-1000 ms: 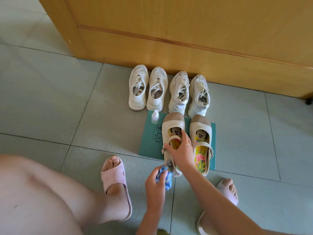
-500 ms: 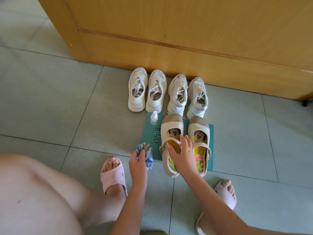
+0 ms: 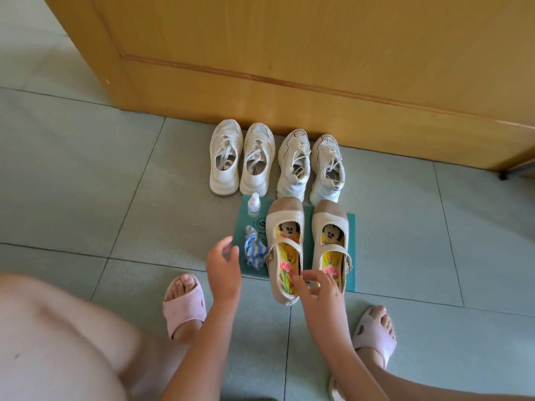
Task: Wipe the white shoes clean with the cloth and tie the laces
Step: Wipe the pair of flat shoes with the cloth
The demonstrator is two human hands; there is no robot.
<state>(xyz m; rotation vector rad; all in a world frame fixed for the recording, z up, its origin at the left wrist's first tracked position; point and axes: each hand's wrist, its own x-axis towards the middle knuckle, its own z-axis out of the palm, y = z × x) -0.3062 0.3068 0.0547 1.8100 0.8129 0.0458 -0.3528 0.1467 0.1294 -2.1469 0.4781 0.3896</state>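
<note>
Cloth (image 3: 254, 251), crumpled blue and white, lies on the teal mat (image 3: 241, 227) just right of the left hand (image 3: 223, 270), which hangs open and empty and is the nearer one to take it up. Further right, the right hand (image 3: 318, 290) hovers with loosely curled fingers over the heel of a beige strap shoe (image 3: 285, 227), gripping nothing. The white shoes (image 3: 256, 157) stand beyond the mat, heels toward the person, a forward reach for either hand.
</note>
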